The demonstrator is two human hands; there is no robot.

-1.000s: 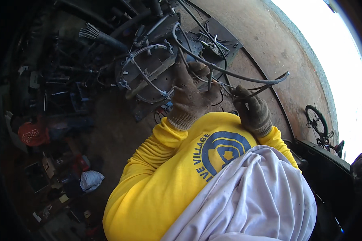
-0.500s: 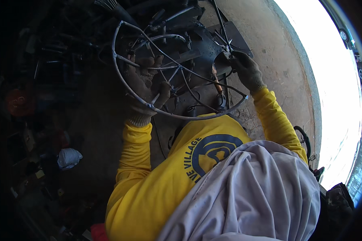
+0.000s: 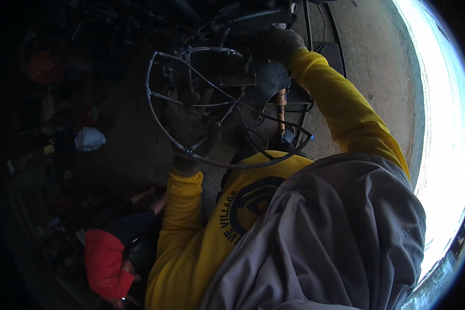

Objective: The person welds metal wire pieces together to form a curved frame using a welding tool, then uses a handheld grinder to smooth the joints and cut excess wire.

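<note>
A half-round frame of welded metal rods [image 3: 231, 166], with a curved rim and spokes, stands in front of me. My gloved left hand [image 3: 191, 126] is closed around its rods on the left side, the thumb and fingers showing dimly among the spokes. Farther off, my gloved right hand [image 3: 281, 44] reaches to the dark metalwork at the top. A small pale thing [image 3: 279, 25] shows just beyond it; the fingers are hidden in shadow. Beneath the right forearm stands a tool with an orange handle [image 3: 280, 106], next to a dark curved metal sheet [image 3: 271, 80].
Dark metal parts [image 3: 237, 20] crowd the far side. A dark pole [image 3: 309, 26] and a flat dark board [image 3: 329, 56] lie right of my right hand. A white bundle [image 3: 90, 139] is on the left. A person in a red shirt [image 3: 106, 258] is low on the left.
My right hand has moved farther away and slightly left, the arm stretched out. The view has shifted, the frame sits lower and darker, and the person in red has come into view.
</note>
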